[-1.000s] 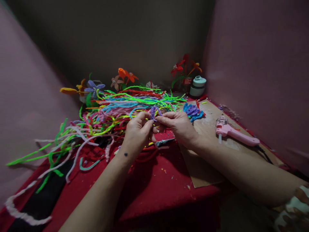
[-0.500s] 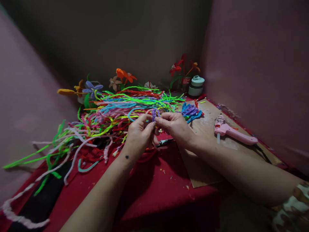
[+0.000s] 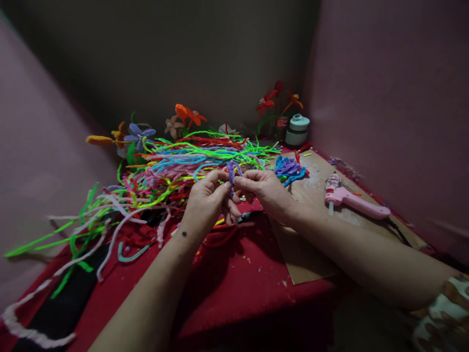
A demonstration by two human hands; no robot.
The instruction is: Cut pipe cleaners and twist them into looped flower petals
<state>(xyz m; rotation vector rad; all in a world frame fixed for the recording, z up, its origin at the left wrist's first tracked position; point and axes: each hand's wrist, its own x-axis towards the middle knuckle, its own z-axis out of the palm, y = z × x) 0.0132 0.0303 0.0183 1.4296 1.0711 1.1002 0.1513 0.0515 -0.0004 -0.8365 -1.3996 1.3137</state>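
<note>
While both hands stayed close together, the purple fuzzy strip point(image 3: 230, 168) shifted: its loop stood taller than half a second earlier, and a purple tail now hung below the left fingertips. Left hand point(image 3: 207, 198): thumb and forefinger pinched on the strip, lower fingers loosened and spread. Right hand point(image 3: 271, 193): thumb and forefinger pinched on the loop's other side. Read: grip adjusted, strip not released, bend apparently still being worked. Strip was held above the tabletop point(image 3: 234, 288), back from the near edge, in front of the stick pile point(image 3: 205, 151). Blue-and-purple bundle point(image 3: 289, 167) and pink glue gun point(image 3: 355, 201) hadn't moved on the cardboard point(image 3: 308, 261) along the right edge. Scissors point(image 3: 245, 216) lay under the hands, partly hidden.
</note>
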